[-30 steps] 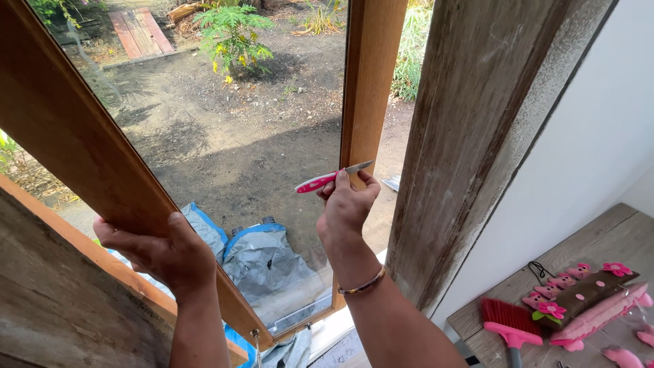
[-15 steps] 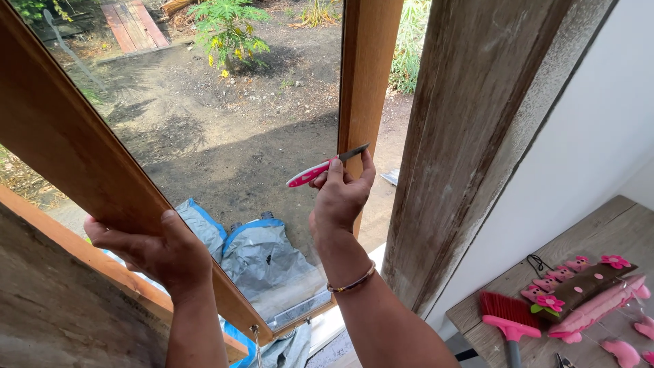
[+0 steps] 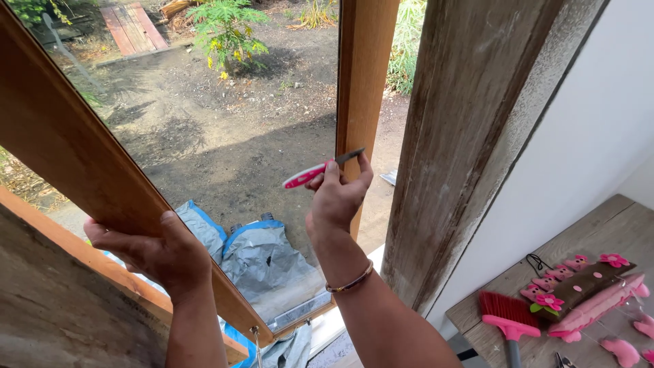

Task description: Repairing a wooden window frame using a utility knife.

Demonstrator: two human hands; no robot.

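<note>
Pink-handled knife (image 3: 315, 173), light and stiff I judge, I'm pinching in my right hand (image 3: 338, 199) while my left hand (image 3: 158, 251) is gripping the window sash (image 3: 82, 163).

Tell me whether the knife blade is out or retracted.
Out: a grey blade juts from the pink knife in the right hand.

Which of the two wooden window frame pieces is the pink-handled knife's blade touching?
The upright frame piece at centre, where the right hand holds the knife. The slanted frame piece is gripped by the left hand.
</note>
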